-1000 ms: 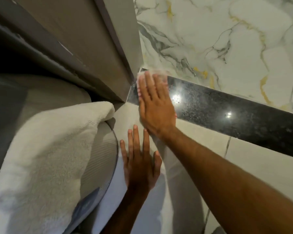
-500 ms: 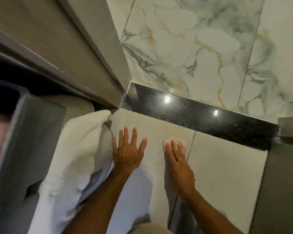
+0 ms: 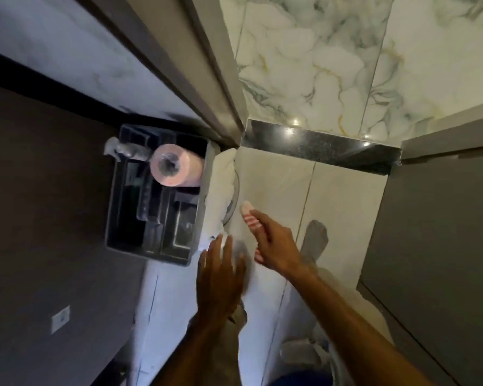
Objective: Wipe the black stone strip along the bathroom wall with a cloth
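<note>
Below the black strip [image 3: 318, 147] on the pale tile, well apart from it, the right hand [image 3: 273, 243] pinned a striped cloth [image 3: 250, 218] flat, the left hand [image 3: 221, 277] lay empty and spread; it should probably return up and press evenly lengthwise.

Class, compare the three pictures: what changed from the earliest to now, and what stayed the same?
The right hand, holding the pink-and-white striped cloth, moved off the black stone strip down onto the pale wall tile. The left hand stays flat against the wall; the strip is unchanged.
</note>
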A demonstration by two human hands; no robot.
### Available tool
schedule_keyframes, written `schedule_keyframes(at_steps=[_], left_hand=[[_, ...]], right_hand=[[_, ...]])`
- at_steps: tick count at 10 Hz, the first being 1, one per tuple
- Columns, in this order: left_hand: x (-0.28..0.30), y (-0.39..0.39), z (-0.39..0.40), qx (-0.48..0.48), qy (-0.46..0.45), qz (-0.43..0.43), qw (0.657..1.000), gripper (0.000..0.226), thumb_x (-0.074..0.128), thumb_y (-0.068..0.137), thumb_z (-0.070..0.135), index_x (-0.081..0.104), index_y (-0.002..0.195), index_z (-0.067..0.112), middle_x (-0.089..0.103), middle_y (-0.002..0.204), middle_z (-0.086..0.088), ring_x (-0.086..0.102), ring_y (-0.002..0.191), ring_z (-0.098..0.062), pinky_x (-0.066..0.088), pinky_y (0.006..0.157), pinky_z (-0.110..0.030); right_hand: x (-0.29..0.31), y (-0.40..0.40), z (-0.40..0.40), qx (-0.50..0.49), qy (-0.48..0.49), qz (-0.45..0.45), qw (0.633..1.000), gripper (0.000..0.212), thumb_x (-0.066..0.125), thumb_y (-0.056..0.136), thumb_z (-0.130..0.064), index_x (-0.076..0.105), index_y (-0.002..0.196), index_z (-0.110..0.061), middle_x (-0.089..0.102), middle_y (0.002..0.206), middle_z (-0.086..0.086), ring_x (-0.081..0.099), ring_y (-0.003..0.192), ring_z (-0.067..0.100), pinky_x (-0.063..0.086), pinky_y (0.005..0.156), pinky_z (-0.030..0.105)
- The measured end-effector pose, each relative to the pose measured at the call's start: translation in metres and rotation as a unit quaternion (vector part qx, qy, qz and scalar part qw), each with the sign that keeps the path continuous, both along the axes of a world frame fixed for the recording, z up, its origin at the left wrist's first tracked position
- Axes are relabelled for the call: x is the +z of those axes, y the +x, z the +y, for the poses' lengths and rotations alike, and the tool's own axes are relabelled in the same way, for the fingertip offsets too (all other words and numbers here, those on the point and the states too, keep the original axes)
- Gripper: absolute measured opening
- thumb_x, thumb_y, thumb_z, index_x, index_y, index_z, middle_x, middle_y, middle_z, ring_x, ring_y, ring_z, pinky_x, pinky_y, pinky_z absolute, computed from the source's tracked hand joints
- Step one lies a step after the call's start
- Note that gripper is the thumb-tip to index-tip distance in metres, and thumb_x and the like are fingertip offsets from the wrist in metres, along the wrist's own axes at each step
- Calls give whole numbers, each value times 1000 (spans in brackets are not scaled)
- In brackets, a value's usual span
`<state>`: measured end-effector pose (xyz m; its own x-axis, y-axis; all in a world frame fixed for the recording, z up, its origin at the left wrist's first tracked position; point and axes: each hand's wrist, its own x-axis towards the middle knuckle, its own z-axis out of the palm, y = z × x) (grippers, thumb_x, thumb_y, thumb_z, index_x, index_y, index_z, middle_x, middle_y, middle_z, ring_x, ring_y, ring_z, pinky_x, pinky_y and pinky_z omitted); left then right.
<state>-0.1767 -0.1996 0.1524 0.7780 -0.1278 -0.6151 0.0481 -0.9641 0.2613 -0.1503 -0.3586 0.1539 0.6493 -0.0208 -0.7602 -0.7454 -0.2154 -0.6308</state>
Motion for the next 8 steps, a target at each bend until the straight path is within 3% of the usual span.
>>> schedule_keyframes(at_steps=[1, 2, 3, 4, 5, 6, 7, 8], left_hand=[[26, 11, 56, 3, 2, -169, 986, 53, 58, 106, 36, 69, 141, -3, 71, 142, -26, 72, 129, -43, 62, 107, -57], [21, 59, 122, 36, -4, -236, 971, 59, 44, 112, 36, 57, 152, -5, 61, 154, -29, 63, 140, -46, 58, 109, -60], [3, 97, 155, 45, -7, -235, 971, 67, 33, 114, 45, 50, 159, 0, 55, 161, -27, 59, 144, -45, 54, 114, -61], [-44, 132, 182, -62, 5, -233, 970, 74, 29, 112, 53, 26, 172, 9, 29, 178, -21, 31, 165, -41, 32, 133, -60], [-98, 151, 189, -162, -5, -236, 958, 81, 29, 109, 55, 12, 174, 11, 13, 183, -19, 13, 170, -37, 9, 138, -56], [-139, 151, 190, -201, 28, -255, 945, 85, 31, 109, 60, 7, 175, 12, 6, 184, -17, 7, 171, -37, 7, 139, -59], [-157, 156, 188, -195, 64, -298, 932, 86, 29, 109, 65, 11, 175, 13, 13, 183, -17, 14, 170, -38, 10, 135, -65], [-138, 152, 189, -195, 16, -272, 942, 89, 35, 109, 64, 8, 175, 11, 7, 183, -20, 8, 170, -38, 6, 136, -63]], right_hand=[[43, 7, 49, 29, 46, -43, 998, 64, 55, 105, -50, 53, 161, -20, 67, 158, 7, 65, 139, 15, 51, 116, 18], [43, 22, 126, 65, 37, -82, 994, 49, 57, 114, -31, 54, 160, -15, 68, 154, 13, 67, 141, 26, 49, 120, 23], [17, 35, 187, 22, 10, -60, 998, 39, 55, 116, -25, 59, 154, -14, 75, 141, 16, 74, 129, 34, 59, 114, 39], [-49, 46, 247, -31, -48, -5, 998, 32, 49, 115, -18, 62, 144, -15, 76, 127, 14, 75, 115, 37, 59, 89, 38], [-121, 38, 283, -43, -146, 0, 988, 44, 53, 116, -18, 51, 159, -10, 58, 160, 16, 56, 150, 37, 50, 124, 50], [-160, 24, 301, 14, -195, -65, 978, 70, 43, 121, -35, 9, 179, -15, 11, 188, 6, 7, 176, 25, 9, 146, 45], [-175, 12, 315, 59, -190, -62, 978, 77, 37, 120, -48, -5, 179, -22, -9, 189, 3, -20, 173, 20, -9, 144, 48], [-146, -3, 308, 101, -190, -115, 970, 62, 40, 122, -32, 17, 178, -18, 15, 188, 4, 7, 176, 26, 7, 146, 49]])
